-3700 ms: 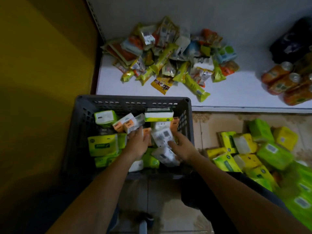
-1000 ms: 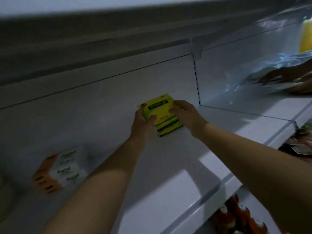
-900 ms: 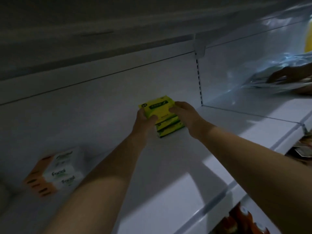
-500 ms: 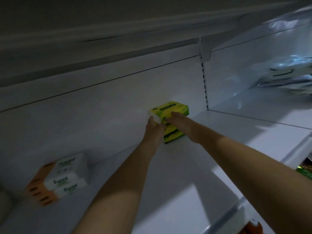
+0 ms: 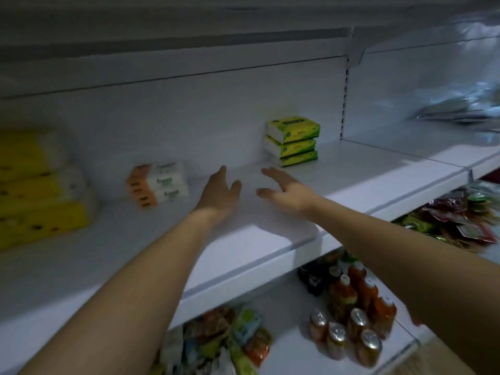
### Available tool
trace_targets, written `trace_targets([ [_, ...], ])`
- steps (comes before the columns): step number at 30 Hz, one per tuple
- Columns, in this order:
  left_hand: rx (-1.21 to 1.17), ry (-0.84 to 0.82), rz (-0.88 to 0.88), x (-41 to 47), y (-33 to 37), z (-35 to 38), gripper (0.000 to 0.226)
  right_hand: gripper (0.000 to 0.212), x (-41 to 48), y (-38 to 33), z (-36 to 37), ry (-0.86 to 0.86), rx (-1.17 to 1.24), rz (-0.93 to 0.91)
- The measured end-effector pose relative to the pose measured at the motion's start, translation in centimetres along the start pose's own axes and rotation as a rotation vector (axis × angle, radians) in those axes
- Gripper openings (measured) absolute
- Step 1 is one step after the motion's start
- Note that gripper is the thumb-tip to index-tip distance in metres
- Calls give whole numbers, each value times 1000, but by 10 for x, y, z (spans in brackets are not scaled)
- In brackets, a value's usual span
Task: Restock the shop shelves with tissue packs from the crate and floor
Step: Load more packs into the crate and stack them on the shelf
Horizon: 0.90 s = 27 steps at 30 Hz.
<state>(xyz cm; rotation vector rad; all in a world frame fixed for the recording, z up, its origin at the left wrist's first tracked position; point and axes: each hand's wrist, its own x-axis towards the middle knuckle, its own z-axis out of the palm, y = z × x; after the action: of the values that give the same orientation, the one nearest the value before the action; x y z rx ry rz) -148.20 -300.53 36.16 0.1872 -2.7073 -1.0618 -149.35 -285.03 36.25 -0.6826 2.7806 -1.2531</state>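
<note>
Dim shop aisle, white metal shelving. The left hand [image 5: 220, 194] and right hand [image 5: 289, 192] reach out side by side over the middle shelf [image 5: 259, 242], palms down and holding nothing. The left fingers [image 5: 222, 173] are straight and close together with the thumb out; the right fingers [image 5: 272, 173] are straight and loosely spread. Cannot tell whether either hand touches the shelf surface. A stack of three green tissue packs [image 5: 293, 140] sits far on that shelf against the white back panel [image 5: 189, 109], just right of and beyond the right hand, apart from it, near the slotted upright [image 5: 344, 98] that divides the bays. A stack of three orange-and-white tissue packs [image 5: 158, 185] sits left of the left hand, also at the back. Blurred yellow packs [image 5: 35, 190] are stacked at the far left edge. In the right bay lie shiny clear plastic bags [image 5: 460, 109], blurred. The underside of the upper shelf [image 5: 162, 20] runs across the top. The lower shelf [image 5: 295, 353] carries orange drink bottles [image 5: 354, 320] on the right and loose snack packets [image 5: 224, 342] on the left. More snack packets [image 5: 473, 220] lie further right.
</note>
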Motion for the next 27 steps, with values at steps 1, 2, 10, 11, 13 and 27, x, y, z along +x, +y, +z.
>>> trace_targets([
  [1, 19, 14, 5, -16, -4, -13, 59, 60, -12, -12, 9, -8, -17, -18],
  [2, 36, 32, 12, -35, -9, -27, 58, 60, -25, -26, 18, -14, -25, -37],
  [10, 231, 240, 66, -233, -104, -127, 51, 57, -166, -116, 107, -154, -53, -235],
  [11, 264, 267, 69, -259, -117, -135, 51, 58, -188, -123, 119, -173, -76, -263],
  [13, 312, 294, 73, -311, -141, -146, 50, 58, -229, -134, 144, -204, -154, -304],
  [27, 110, -323, -647, -577, -351, -32, 57, 59, -443, -67, 409, -705, 114, 200],
])
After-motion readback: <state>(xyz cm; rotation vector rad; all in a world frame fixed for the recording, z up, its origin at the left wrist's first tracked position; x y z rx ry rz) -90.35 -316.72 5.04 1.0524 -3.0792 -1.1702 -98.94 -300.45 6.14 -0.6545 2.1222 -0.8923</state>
